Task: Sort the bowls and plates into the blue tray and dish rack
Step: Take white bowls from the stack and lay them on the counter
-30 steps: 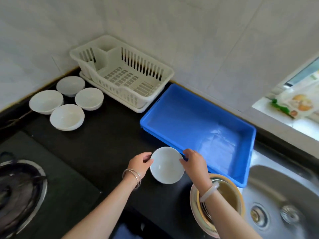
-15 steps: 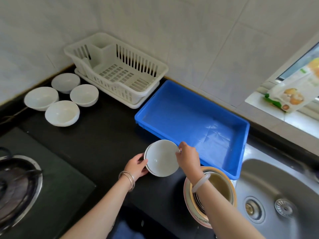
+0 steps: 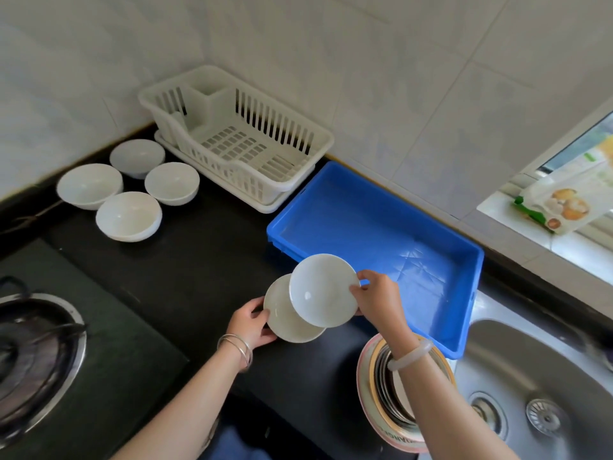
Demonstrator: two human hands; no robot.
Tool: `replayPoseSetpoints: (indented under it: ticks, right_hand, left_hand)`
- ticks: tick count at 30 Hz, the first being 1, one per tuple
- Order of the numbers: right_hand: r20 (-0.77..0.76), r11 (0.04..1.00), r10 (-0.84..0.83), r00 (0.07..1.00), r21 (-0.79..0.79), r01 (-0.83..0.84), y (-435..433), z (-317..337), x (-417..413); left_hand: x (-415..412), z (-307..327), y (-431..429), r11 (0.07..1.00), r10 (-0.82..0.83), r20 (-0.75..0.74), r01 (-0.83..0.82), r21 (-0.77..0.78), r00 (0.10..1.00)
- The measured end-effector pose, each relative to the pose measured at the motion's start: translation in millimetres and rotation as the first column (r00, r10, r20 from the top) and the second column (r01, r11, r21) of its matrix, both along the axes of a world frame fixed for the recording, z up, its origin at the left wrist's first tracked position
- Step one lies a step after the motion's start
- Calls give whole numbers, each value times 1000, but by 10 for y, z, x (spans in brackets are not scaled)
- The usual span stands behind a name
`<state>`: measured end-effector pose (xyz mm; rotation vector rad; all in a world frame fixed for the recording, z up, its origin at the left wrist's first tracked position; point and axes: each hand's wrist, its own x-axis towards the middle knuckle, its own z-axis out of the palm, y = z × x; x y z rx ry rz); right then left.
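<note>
Hands both loaded: left hand (image 3: 252, 322) grips the lower dish (image 3: 285, 327) by its left rim, right hand (image 3: 378, 297) pinches the upper dish (image 3: 323, 290) at its right edge. Both dishes overlap, just beside the blue tray (image 3: 381, 234). Dish rack (image 3: 252, 154) sits behind, four bowls (image 3: 129, 215) left. I'd clear the tray wall, then set down flat; that rim pinch looks slip-prone.

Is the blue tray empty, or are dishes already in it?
Empty: the blue tray shows only its bare blue floor, and no dish lies inside it.
</note>
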<state>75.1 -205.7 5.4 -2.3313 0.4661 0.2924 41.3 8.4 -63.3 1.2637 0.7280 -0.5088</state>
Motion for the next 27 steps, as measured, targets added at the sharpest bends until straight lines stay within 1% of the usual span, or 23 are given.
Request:
replayPoseSetpoints:
  ticks: [3, 5, 8, 12, 17, 21, 27]
  right_hand:
    - [36, 998, 3, 999, 65, -5, 146, 68, 143]
    - [34, 991, -13, 999, 135, 8, 286, 87, 260]
    - [18, 982, 4, 1000, 191, -7, 522, 69, 461]
    - [11, 967, 29, 1000, 253, -31, 895, 46, 741]
    - [-5, 926, 23, 1000, 377, -19, 1370, -24, 1076]
    - [-43, 912, 16, 999, 410, 3, 1674, -154, 1339]
    - [-98, 895, -44, 994, 439, 83, 1973, -431, 1583]
  left_hand:
    - [42, 77, 263, 997, 72, 21, -73, 35, 997]
    - [74, 137, 452, 991, 125, 29, -126, 46, 992]
    - [105, 200, 736, 974, 223, 41, -224, 43, 974]
    - [161, 227, 1092, 926, 375, 11, -375, 47, 927]
    - [256, 208, 1462, 854, 515, -6, -513, 88, 857]
    - [370, 183, 1658, 816, 573, -5, -569, 104, 820]
    - [523, 142, 1750, 792, 606, -28, -600, 117, 795]
